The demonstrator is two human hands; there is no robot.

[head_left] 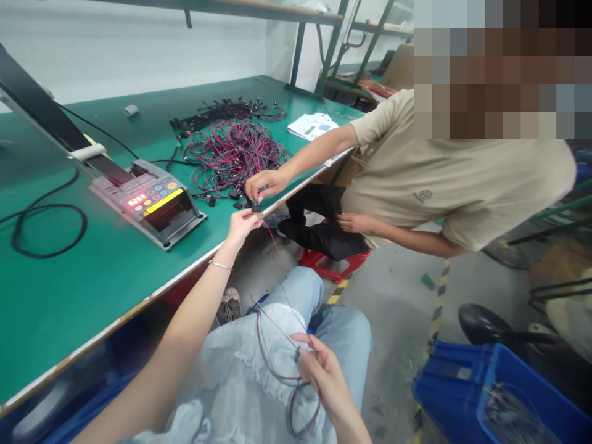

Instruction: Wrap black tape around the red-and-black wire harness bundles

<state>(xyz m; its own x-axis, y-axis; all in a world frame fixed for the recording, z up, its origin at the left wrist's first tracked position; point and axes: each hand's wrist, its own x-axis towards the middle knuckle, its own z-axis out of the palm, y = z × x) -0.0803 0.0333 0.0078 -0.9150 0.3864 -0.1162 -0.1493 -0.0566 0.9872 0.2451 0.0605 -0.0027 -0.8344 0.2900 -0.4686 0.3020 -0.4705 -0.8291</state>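
Note:
My left hand (243, 226) is closed in a pinch at the bench edge, on the end of a thin wire harness beside a small black connector (255, 208). A co-worker's hand (267, 184) is right above that connector, its fingers meeting mine there. From my left fingers a thin red wire (272, 237) runs down toward my lap. My right hand (324, 370) pinches the harness near a small dark connector (298, 355). Its red and dark wires (264, 345) loop over my lap and hang below the right hand.
On the green bench (115, 296) stand a tape dispenser-like machine (152, 203) with a lit display, a heap of red and black wire harnesses (235, 151) and white papers (312, 126). The co-worker sits on a red stool (335, 265). A blue crate (456, 376) stands right.

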